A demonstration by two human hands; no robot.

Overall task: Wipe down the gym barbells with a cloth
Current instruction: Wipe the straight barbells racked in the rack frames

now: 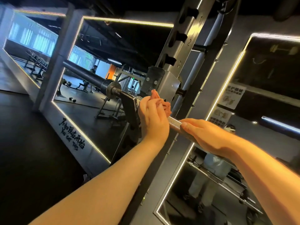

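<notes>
1. Barbell (176,124), head view: it lies across a rack and slants from lower right up to the left. Its knurled steel shaft shows between the two hands.
2. Its dark sleeve (84,73) sticks out to the left, beyond the rack.
3. The left hand (151,114) is closed on a reddish-orange cloth (167,108). It holds the bunched cloth against the shaft, close to where the bar meets the rack.
4. The right hand (206,137) sits lower on the shaft, near the left hand but apart from it. Its fingers are wrapped over the bar and the thumb lies along the knurling.
5. A steel upright (192,32) of the rack rises behind the hands, with dark slots numbered 1, 2 and 3.
6. A dark hook (129,109) of the rack stands just left of the left hand.
7. A wall mirror (121,51) with a lit edge is behind the sleeve and reflects gym benches and racks. Black writing runs along its lower edge.
8. A second lit mirror (211,184) at lower right reflects a person in light clothes.
9. The floor (24,143) at left is dark.
</notes>
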